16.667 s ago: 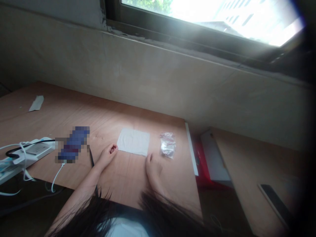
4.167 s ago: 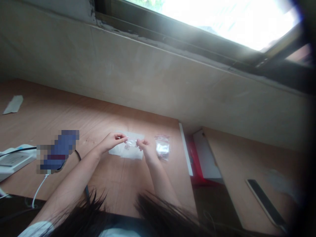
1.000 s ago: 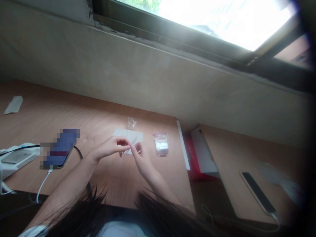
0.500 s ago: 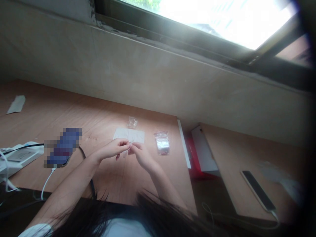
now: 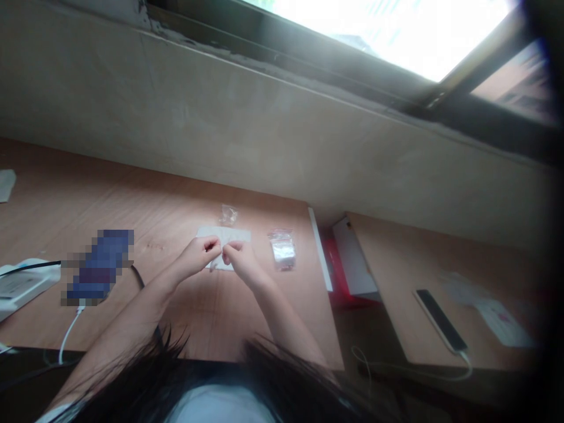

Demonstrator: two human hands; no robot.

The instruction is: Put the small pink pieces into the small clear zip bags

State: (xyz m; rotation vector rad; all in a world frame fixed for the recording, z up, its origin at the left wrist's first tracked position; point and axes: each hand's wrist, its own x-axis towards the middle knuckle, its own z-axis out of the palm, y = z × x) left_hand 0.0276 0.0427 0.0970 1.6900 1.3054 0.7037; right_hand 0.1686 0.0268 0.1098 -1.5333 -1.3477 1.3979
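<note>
Fine fingertip work in hand, by the look of it: left hand [image 5: 203,254] and right hand [image 5: 240,258] just apart over a thin white rectangular cloth or tissue [image 5: 224,233]. Both curled narrow, thumbs bent in toward forefingers; cannot tell whether anything small is pinched in either. The next move, I judge, calls for a light, steady touch kept above the white sheet. Sheet lies flat on the pale brown wood-grain desk [image 5: 211,317], inward from the far edge, partly hidden by the hands. Small crumpled clear plastic bag [image 5: 228,215] just beyond it, toward the far edge; contents too small to read. Shiny pile of clear, red-lined plastic bags [image 5: 282,249] between sheet and right edge, below the far right corner. Toward the left edge: a blue-screened device [image 5: 100,267], pixelated, on a white cable [image 5: 66,338]; white plastic power strip [image 5: 30,285] beside it. Room: beige plastered wall [image 5: 264,135] along the far edge, bright window [image 5: 374,35] above. Past the right edge, a gap, then a second wooden desk [image 5: 392,276] bearing a dark flat phone-like slab [image 5: 440,320] near its near edge.
</note>
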